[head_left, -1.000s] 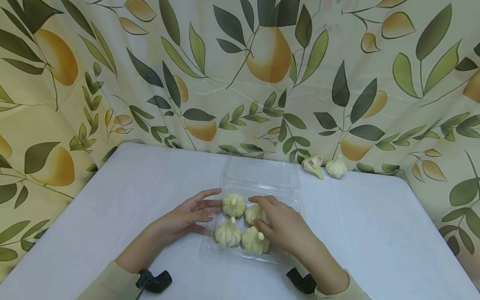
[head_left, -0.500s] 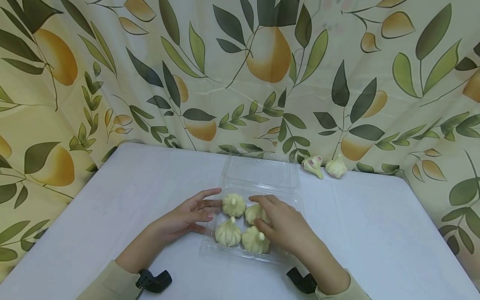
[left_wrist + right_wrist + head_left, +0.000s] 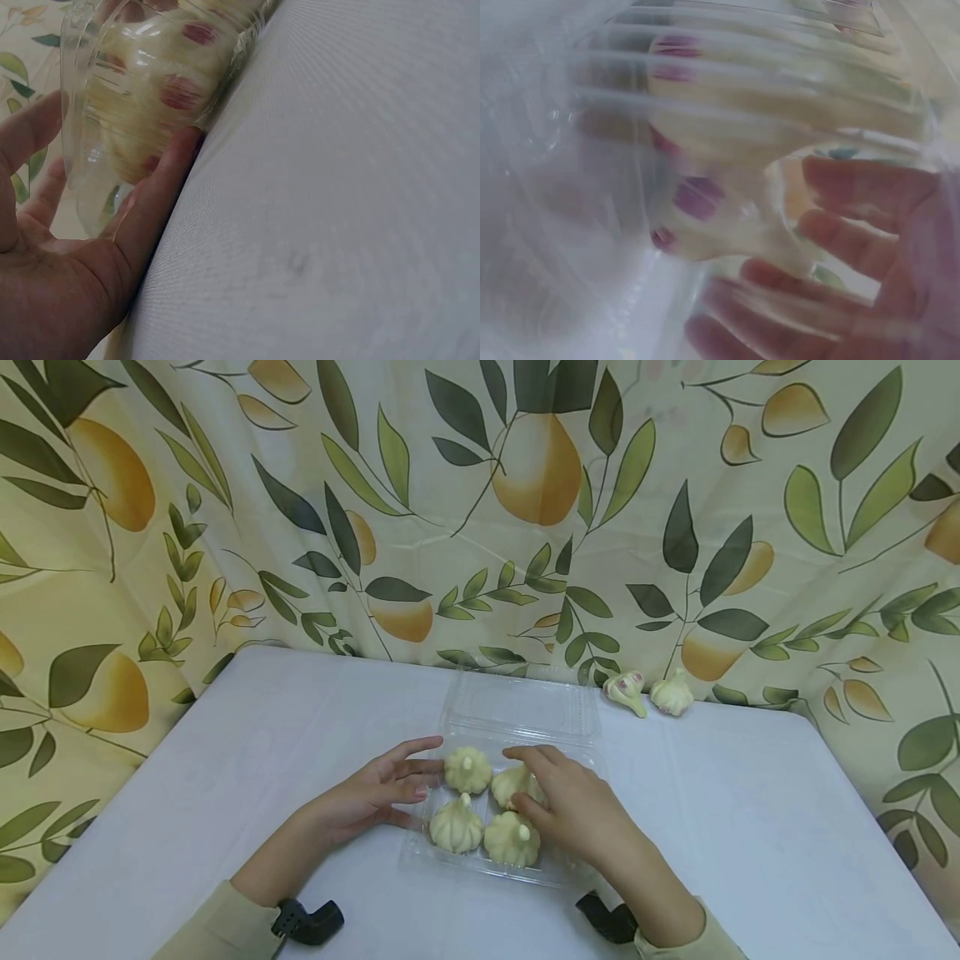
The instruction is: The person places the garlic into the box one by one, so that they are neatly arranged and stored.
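Note:
In the head view a clear plastic clamshell box (image 3: 555, 865) lies with its lid folded back. Inside it sit several pale garlic bulbs, two in front and two behind. My left hand (image 3: 375, 789) rests along the box's left wall, fingers spread; the left wrist view shows its thumb (image 3: 161, 191) low against the plastic. Over the box's right half is my right hand (image 3: 573, 806), its fingers loosely bent by the back right garlic bulb (image 3: 513, 787), partly covering it. Through the plastic, the right wrist view shows purple-marked bulbs (image 3: 727, 112) and spread fingers (image 3: 855, 187) gripping nothing.
Two more garlic bulbs, one with a purple-marked base (image 3: 627, 692) and one paler (image 3: 672, 695), lie at the table's back edge, right of the raised lid (image 3: 521, 706). A patterned curtain (image 3: 480, 527) hangs behind the white-covered table (image 3: 750, 827).
My right hand has shifted slightly right and up, so more of the back right garlic bulb shows. The left hand and the box have stayed in place.

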{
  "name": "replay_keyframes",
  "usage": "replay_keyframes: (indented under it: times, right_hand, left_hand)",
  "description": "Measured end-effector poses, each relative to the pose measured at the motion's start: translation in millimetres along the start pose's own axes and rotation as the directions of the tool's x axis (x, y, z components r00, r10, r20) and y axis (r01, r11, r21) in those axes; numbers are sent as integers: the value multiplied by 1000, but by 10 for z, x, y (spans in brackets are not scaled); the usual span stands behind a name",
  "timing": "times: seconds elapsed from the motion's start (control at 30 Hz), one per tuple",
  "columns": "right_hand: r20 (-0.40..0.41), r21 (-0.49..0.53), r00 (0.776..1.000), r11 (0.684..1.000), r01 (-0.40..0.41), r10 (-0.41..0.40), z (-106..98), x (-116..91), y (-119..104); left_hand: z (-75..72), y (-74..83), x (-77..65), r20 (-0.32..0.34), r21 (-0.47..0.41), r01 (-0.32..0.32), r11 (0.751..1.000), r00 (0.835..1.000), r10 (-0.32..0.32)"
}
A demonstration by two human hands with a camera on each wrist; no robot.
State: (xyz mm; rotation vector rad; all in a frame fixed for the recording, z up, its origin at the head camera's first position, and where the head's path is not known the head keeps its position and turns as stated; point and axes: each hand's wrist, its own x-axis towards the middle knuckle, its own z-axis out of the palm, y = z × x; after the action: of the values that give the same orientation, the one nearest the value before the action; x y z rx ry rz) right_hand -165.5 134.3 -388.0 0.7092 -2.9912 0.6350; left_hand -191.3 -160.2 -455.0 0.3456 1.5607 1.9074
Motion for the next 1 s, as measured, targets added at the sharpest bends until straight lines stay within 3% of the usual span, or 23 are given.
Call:
replay_keyframes:
  times: [0.57, 1.0]
  right_hand:
    - [-51, 3, 998, 1000, 26, -26, -161, -56, 24]
    - [-39, 6, 999, 1000, 20, -20, -145, -44, 79]
  left_hand:
    - [-9, -21, 5, -7, 6, -3, 1000, 1000, 3]
    - [2, -10, -2, -3, 4, -5, 1000, 1000, 5]
